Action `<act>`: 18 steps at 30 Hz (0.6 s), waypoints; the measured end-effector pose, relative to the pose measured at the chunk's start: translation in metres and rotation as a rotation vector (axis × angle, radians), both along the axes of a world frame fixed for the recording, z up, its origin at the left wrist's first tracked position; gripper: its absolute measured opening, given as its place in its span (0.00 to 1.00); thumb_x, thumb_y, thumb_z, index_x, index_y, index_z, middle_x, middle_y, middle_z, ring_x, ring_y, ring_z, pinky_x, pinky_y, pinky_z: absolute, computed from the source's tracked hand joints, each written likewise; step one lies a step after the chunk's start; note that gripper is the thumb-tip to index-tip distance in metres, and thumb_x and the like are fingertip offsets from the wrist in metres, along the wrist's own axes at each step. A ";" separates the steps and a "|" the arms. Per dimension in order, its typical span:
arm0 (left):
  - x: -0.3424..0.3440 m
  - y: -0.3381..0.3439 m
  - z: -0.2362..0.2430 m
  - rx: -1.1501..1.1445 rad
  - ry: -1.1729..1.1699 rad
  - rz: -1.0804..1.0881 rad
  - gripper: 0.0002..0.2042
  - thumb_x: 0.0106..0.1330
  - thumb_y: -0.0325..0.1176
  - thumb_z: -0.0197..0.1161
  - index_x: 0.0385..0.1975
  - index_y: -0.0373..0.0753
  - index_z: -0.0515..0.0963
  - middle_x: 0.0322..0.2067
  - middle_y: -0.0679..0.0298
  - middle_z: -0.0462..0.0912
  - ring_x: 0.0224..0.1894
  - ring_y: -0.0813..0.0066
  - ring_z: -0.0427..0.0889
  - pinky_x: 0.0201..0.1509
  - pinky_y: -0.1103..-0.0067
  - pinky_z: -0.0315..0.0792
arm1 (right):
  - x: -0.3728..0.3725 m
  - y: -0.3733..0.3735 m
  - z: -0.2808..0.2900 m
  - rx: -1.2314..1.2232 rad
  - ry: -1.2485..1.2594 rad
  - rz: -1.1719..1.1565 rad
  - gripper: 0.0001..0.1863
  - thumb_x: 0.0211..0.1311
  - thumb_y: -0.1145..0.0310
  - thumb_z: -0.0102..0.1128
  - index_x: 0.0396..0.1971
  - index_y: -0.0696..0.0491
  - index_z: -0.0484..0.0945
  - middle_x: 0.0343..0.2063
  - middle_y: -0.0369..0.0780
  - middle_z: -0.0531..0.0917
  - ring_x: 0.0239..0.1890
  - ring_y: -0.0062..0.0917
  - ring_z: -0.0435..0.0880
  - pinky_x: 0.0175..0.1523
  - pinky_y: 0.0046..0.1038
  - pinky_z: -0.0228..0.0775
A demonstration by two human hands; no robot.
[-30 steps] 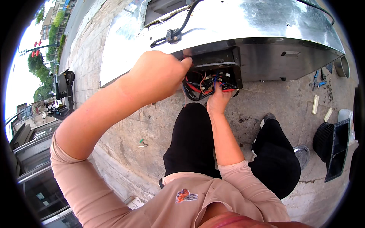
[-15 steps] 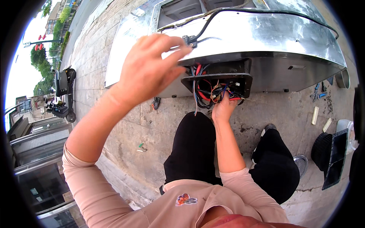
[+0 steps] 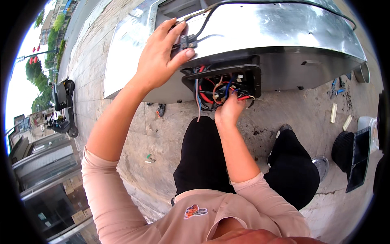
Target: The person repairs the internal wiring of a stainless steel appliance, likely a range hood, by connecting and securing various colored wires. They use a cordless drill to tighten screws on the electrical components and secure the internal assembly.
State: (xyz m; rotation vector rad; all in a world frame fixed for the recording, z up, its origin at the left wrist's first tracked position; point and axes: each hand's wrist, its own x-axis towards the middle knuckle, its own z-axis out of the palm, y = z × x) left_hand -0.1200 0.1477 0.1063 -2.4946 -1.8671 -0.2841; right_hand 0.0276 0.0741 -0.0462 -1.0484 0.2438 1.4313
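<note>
My left hand (image 3: 160, 59) rests spread on the top of a shiny steel cabinet (image 3: 260, 24), with fingertips around a small black cable clamp (image 3: 188, 41) on a black cable (image 3: 252, 3). Below, a black rectangular housing (image 3: 255, 75) in the cabinet's front holds a tangle (image 3: 211, 90) of red, blue, black and other wires. My right hand (image 3: 229, 110) is under the tangle, fingers closed on the wires at its lower edge. A thin bundle of loose wires (image 3: 198, 105) hangs down toward my left knee (image 3: 201, 142).
Pliers (image 3: 334, 90) and cream strips (image 3: 333, 114) lie on the pavement at right, near a metal cylinder (image 3: 361, 73), black plastic parts (image 3: 357, 160) and a round metal dish (image 3: 321, 166). An orange-black tool (image 3: 160, 110) lies below the cabinet. A scooter (image 3: 63, 105) stands at left.
My left hand has left the housing's top edge, uncovering the wires there, and moved up onto the steel top by the clamp, fingers spread. My right hand has stayed among the wires.
</note>
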 end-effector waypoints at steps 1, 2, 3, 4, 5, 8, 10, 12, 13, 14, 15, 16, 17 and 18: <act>0.001 0.000 0.001 -0.002 0.014 -0.001 0.32 0.63 0.55 0.56 0.61 0.38 0.68 0.63 0.50 0.64 0.63 0.51 0.66 0.66 0.65 0.61 | -0.001 0.000 -0.005 0.031 0.030 -0.012 0.15 0.58 0.82 0.49 0.46 0.61 0.72 0.41 0.39 0.80 0.42 0.24 0.79 0.49 0.25 0.70; 0.005 -0.001 0.005 -0.031 -0.024 0.008 0.31 0.63 0.53 0.56 0.62 0.40 0.68 0.63 0.49 0.64 0.64 0.50 0.64 0.67 0.65 0.59 | -0.002 -0.001 -0.009 0.083 -0.046 0.003 0.14 0.57 0.82 0.50 0.44 0.61 0.74 0.41 0.39 0.81 0.41 0.24 0.79 0.49 0.25 0.69; 0.007 -0.001 0.006 -0.031 -0.029 0.002 0.31 0.63 0.53 0.56 0.62 0.40 0.68 0.63 0.49 0.63 0.64 0.50 0.64 0.67 0.65 0.59 | -0.005 -0.002 -0.012 0.101 -0.099 -0.005 0.11 0.57 0.81 0.51 0.40 0.61 0.76 0.39 0.39 0.82 0.41 0.23 0.79 0.49 0.24 0.68; 0.008 0.000 0.006 -0.031 -0.032 -0.005 0.31 0.63 0.53 0.56 0.62 0.40 0.67 0.63 0.49 0.63 0.64 0.49 0.64 0.67 0.65 0.59 | -0.001 -0.002 -0.016 0.157 -0.197 0.010 0.10 0.57 0.80 0.52 0.38 0.61 0.77 0.39 0.38 0.83 0.40 0.23 0.79 0.49 0.24 0.68; 0.007 -0.001 0.009 -0.035 -0.020 -0.002 0.30 0.63 0.52 0.56 0.62 0.40 0.67 0.64 0.49 0.63 0.64 0.49 0.64 0.67 0.65 0.59 | 0.001 -0.003 -0.009 0.207 -0.280 0.035 0.08 0.57 0.80 0.52 0.36 0.61 0.78 0.38 0.38 0.83 0.40 0.22 0.79 0.49 0.24 0.68; 0.010 0.000 0.006 -0.083 -0.084 0.000 0.30 0.64 0.51 0.55 0.63 0.40 0.66 0.64 0.50 0.63 0.65 0.50 0.64 0.67 0.66 0.59 | 0.011 -0.003 -0.022 0.266 -0.425 0.177 0.07 0.56 0.80 0.54 0.34 0.62 0.79 0.36 0.37 0.84 0.40 0.20 0.80 0.49 0.24 0.68; 0.012 0.002 0.003 -0.105 -0.098 -0.005 0.30 0.65 0.50 0.53 0.64 0.40 0.65 0.65 0.49 0.62 0.65 0.50 0.63 0.67 0.66 0.58 | 0.020 0.001 -0.020 0.318 -0.411 0.232 0.07 0.55 0.81 0.55 0.34 0.62 0.79 0.35 0.37 0.84 0.40 0.20 0.80 0.49 0.23 0.69; 0.009 0.002 0.003 -0.089 -0.044 -0.055 0.30 0.66 0.49 0.51 0.64 0.38 0.64 0.64 0.47 0.61 0.65 0.48 0.64 0.68 0.65 0.57 | 0.023 0.001 -0.022 0.381 -0.387 0.280 0.09 0.52 0.83 0.58 0.35 0.61 0.78 0.36 0.37 0.84 0.41 0.19 0.80 0.49 0.24 0.70; 0.012 0.004 0.002 -0.094 -0.052 -0.067 0.30 0.66 0.49 0.51 0.64 0.38 0.64 0.64 0.46 0.61 0.65 0.47 0.64 0.68 0.65 0.57 | 0.023 0.002 -0.026 0.391 -0.350 0.246 0.10 0.52 0.83 0.58 0.36 0.61 0.78 0.36 0.37 0.84 0.41 0.19 0.80 0.49 0.24 0.70; 0.014 0.005 0.001 -0.093 -0.052 -0.071 0.30 0.66 0.49 0.50 0.65 0.37 0.64 0.64 0.47 0.61 0.65 0.48 0.64 0.68 0.65 0.57 | 0.024 0.005 -0.026 0.409 -0.315 0.216 0.11 0.52 0.83 0.59 0.37 0.61 0.78 0.37 0.37 0.84 0.41 0.19 0.80 0.49 0.24 0.70; 0.016 0.005 0.000 -0.094 -0.037 -0.070 0.31 0.67 0.51 0.49 0.65 0.37 0.64 0.64 0.47 0.62 0.65 0.48 0.64 0.68 0.65 0.57 | 0.026 0.006 -0.025 0.428 -0.281 0.188 0.11 0.52 0.83 0.59 0.38 0.61 0.78 0.37 0.37 0.84 0.41 0.19 0.80 0.49 0.24 0.70; 0.018 0.004 0.000 -0.098 -0.038 -0.074 0.31 0.67 0.52 0.48 0.65 0.37 0.63 0.64 0.47 0.62 0.65 0.49 0.64 0.68 0.65 0.57 | 0.031 0.006 -0.025 0.465 -0.317 0.219 0.13 0.52 0.83 0.60 0.40 0.61 0.77 0.39 0.38 0.83 0.42 0.19 0.79 0.50 0.24 0.70; 0.019 0.004 0.000 -0.100 -0.040 -0.076 0.31 0.67 0.52 0.47 0.65 0.37 0.63 0.64 0.47 0.62 0.65 0.49 0.64 0.68 0.65 0.57 | 0.030 0.007 -0.026 0.477 -0.290 0.192 0.13 0.52 0.83 0.60 0.40 0.62 0.77 0.38 0.38 0.83 0.42 0.19 0.80 0.50 0.24 0.70; 0.019 0.005 -0.001 -0.107 -0.055 -0.076 0.32 0.68 0.54 0.45 0.65 0.37 0.63 0.64 0.48 0.63 0.65 0.49 0.64 0.68 0.65 0.56 | 0.028 0.009 -0.027 0.489 -0.264 0.168 0.13 0.52 0.83 0.60 0.40 0.62 0.77 0.38 0.38 0.84 0.42 0.19 0.80 0.50 0.24 0.70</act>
